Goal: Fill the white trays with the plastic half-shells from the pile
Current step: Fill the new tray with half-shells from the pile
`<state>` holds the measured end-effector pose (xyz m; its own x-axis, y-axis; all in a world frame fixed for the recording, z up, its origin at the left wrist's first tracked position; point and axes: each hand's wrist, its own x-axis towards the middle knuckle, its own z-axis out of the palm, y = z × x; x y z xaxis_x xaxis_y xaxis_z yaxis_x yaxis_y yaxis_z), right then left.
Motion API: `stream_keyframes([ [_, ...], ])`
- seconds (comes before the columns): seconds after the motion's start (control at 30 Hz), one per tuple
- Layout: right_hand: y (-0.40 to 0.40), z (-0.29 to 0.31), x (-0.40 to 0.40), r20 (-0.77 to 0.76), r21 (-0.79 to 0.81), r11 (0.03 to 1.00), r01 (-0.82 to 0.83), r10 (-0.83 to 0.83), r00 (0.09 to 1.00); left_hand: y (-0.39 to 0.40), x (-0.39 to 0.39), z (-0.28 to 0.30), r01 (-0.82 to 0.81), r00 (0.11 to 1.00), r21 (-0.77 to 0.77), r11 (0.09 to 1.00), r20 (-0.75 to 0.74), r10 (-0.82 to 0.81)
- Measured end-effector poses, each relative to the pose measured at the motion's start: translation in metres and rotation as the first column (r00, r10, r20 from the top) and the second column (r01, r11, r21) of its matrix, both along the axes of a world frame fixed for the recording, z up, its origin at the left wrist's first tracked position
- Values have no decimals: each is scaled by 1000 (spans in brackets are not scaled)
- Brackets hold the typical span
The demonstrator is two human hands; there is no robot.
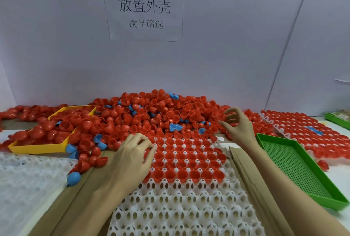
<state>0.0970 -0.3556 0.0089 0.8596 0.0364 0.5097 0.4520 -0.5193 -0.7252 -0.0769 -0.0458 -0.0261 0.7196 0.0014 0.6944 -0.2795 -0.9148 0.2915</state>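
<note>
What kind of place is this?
Probably a small factory packing or sorting bench: a big pile of red and blue half-shells, a white tray being filled with them, and a printed work-station sign taped to the wall.

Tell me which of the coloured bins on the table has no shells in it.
The green perforated bin by the right hand: its mesh floor is bare, while the yellow bin at the left holds red half-shells.

The pile (151,114) is mostly red half-shells with a few blue ones (175,127) scattered through it. The tray (180,207) is white — a grid of oval holes, its far rows filled red. A yellow bin (37,148) sits left, a green mesh-patterned bin (295,165) right, brown cardboard (251,177) between.
</note>
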Motion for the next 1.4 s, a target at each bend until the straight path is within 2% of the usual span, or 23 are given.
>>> stream_keyframes([
  [0.1, -3, -1, -29, 4, 256, 965, -47, 47, 999, -6, -3, 5, 72, 997, -51, 996, -35, -74],
  [0.2, 3, 2, -61, -33, 398, 898, -185, 216, 976, -18, -11, 13, 185, 972, -265, 946, -92, -215],
  [0.27, 9, 6, -79, -82, 363, 877, -314, 366, 927, -26, -15, 18, 238, 926, -483, 843, -148, -347],
  [0.33, 17, 10, -92, -135, 308, 838, -451, 507, 851, -33, -18, 22, 255, 825, -676, 692, -221, -520],
  [0.43, 33, 13, -106, -220, 224, 773, -593, 633, 743, -41, -20, 21, 233, 670, -836, 496, -231, -706],
  [0.5, 41, 14, -112, -248, 171, 741, -650, 671, 699, -47, -20, 19, 214, 652, -900, 380, -158, -742],
  [0.57, 44, 15, -115, -254, 145, 717, -682, 693, 675, -49, -19, 16, 185, 704, -918, 350, -124, -699],
  [0.73, 37, 14, -107, -223, 167, 737, -655, 675, 703, -40, -16, 16, 159, 734, -934, 318, -104, -671],
  [0.83, 30, 13, -94, -174, 247, 780, -575, 620, 765, -37, -17, 23, 137, 728, -967, 214, -48, -684],
  [0.9, 25, 12, -78, -144, 264, 833, -486, 532, 834, -36, -18, 26, 125, 726, -976, 178, -33, -687],
  [1.0, 17, 4, -45, -128, 253, 917, -308, 347, 929, -35, -19, 28, 124, 746, -971, 204, -44, -665],
  [1.17, 4, -14, -9, -170, 156, 974, -162, 188, 967, -34, -20, 30, 117, 794, -945, 304, -95, -600],
  [1.3, 2, -20, -4, -163, -87, 987, -134, 118, 979, -35, -21, 30, 176, 840, -821, 544, -163, -518],
  [1.4, 6, -23, -5, -197, -275, 941, -198, 146, 970, -39, -23, 25, 297, 822, -594, 747, -239, -517],
])
